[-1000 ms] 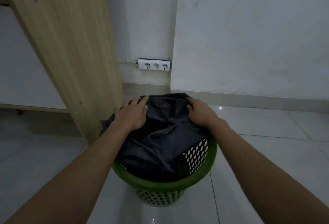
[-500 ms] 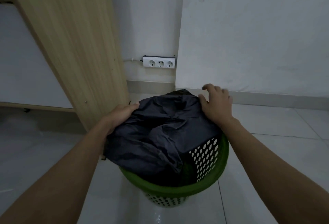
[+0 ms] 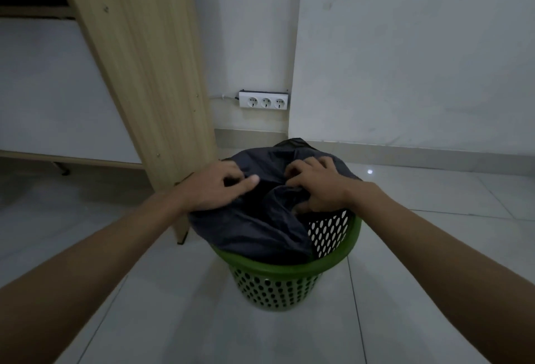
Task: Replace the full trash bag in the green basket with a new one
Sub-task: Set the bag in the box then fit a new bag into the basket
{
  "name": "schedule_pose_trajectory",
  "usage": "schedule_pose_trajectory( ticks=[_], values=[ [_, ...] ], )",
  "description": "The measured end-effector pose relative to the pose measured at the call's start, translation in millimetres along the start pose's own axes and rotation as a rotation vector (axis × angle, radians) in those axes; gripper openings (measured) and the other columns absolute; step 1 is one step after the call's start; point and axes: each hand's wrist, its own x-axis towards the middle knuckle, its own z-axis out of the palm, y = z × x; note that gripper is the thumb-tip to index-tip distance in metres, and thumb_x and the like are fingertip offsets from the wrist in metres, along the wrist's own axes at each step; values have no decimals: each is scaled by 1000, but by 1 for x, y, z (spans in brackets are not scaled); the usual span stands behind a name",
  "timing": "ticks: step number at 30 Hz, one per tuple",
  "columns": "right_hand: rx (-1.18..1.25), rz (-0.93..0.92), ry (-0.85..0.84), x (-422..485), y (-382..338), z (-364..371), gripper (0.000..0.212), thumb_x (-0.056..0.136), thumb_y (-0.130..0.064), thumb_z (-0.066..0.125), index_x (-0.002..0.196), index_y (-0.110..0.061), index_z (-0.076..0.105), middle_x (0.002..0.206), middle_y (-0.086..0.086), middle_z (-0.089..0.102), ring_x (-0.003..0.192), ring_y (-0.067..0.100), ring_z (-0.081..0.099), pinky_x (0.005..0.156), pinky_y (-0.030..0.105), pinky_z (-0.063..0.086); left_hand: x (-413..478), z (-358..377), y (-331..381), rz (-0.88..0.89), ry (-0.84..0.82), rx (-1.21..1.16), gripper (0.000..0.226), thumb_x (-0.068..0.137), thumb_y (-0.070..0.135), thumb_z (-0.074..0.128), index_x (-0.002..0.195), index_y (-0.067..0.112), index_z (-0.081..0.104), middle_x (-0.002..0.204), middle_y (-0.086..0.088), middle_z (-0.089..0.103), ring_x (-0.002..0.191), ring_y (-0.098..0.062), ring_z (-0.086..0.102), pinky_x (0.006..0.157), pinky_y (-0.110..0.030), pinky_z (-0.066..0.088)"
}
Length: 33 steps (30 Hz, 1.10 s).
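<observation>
A green perforated basket (image 3: 292, 272) stands on the tiled floor, filled by a dark trash bag (image 3: 254, 230) that bulges above its rim. My left hand (image 3: 215, 187) lies on the bag's upper left and pinches a fold of the plastic between thumb and fingers. My right hand (image 3: 317, 187) sits on the bag's upper right with its fingers curled into the gathered plastic. The two hands are close together over the bag's top. No other bag is in view.
A light wooden panel (image 3: 144, 74) leans or stands just left of the basket, its foot touching the floor beside the rim. A white three-socket power strip (image 3: 263, 101) is mounted on the wall behind. White walls meet in a corner behind the basket.
Both hands have come in from the bag's outer edges toward its middle and now bunch the plastic. The bag's top is more gathered than before.
</observation>
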Motion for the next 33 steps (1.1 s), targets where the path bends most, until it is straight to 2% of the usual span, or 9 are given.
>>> schedule_pose_trajectory(
  ticks=[3, 6, 9, 13, 20, 25, 27, 30, 33],
  values=[
    [128, -49, 123, -17, 8, -1, 23, 82, -43, 73, 94, -33, 57, 122, -7, 53, 117, 19, 47, 99, 37, 32, -31, -6, 5, 134, -97, 280, 61, 77, 88, 33, 80, 32, 57, 91, 18, 55, 91, -6, 51, 86, -33, 40],
    [299, -112, 252, -42, 12, 9, 29, 81, -31, 75, 77, -29, 46, 85, -7, 52, 82, 14, 52, 74, 38, 46, -66, 4, -10, 336, -1, 481, 48, 82, 80, 46, 88, 33, 49, 94, 15, 50, 91, -9, 47, 83, -34, 34],
    [369, -113, 455, -72, 13, 22, 26, 81, -20, 71, 73, -18, 46, 74, -4, 45, 68, 14, 45, 61, 35, 41, -87, 18, -14, 529, 212, 512, 40, 94, 53, 54, 80, 16, 49, 86, -1, 54, 73, -21, 47, 64, -35, 35],
    [210, -83, 761, -114, 14, 45, 20, 75, -11, 60, 66, -7, 42, 66, 4, 40, 59, 25, 36, 54, 36, 29, -113, 32, -27, 616, 377, 617, 28, 101, 31, 45, 82, 13, 39, 86, -13, 50, 70, -26, 43, 62, -34, 29],
    [29, -4, 692, -143, 24, 121, 13, 91, -15, 56, 79, -10, 52, 72, 8, 52, 60, 31, 48, 55, 35, 33, -130, 66, -62, 487, 334, 717, 16, 86, 2, 57, 87, 11, 44, 85, -14, 48, 70, -26, 41, 63, -34, 24],
    [68, 126, 697, -133, 18, 129, 19, 89, -29, 55, 84, -11, 61, 79, 6, 55, 69, 31, 52, 61, 35, 34, -117, 71, -65, 269, 322, 499, 17, 74, 0, 56, 86, 7, 46, 86, -14, 46, 70, -32, 46, 59, -33, 32],
    [123, 201, 778, -131, 9, 123, 26, 78, -33, 60, 81, -7, 57, 86, 8, 51, 76, 30, 48, 66, 37, 34, -118, 71, -55, 210, 305, 272, 10, 74, 0, 48, 82, 3, 52, 87, -11, 46, 70, -30, 46, 59, -33, 38],
    [208, 231, 957, -130, -10, 117, 45, 70, -38, 61, 94, -1, 51, 98, 16, 53, 93, 33, 50, 77, 42, 39, -118, 75, -27, -4, 479, -144, 11, 80, 3, 37, 75, 2, 47, 73, -6, 45, 65, -14, 42, 58, -29, 34],
    [103, 156, 987, -124, -23, 114, 66, 68, -43, 65, 119, -5, 46, 121, 17, 53, 114, 30, 49, 92, 40, 31, -116, 86, -8, -123, 521, -290, 35, 94, 33, 38, 78, 1, 41, 71, -9, 43, 63, -13, 38, 58, -24, 31]
  ],
)
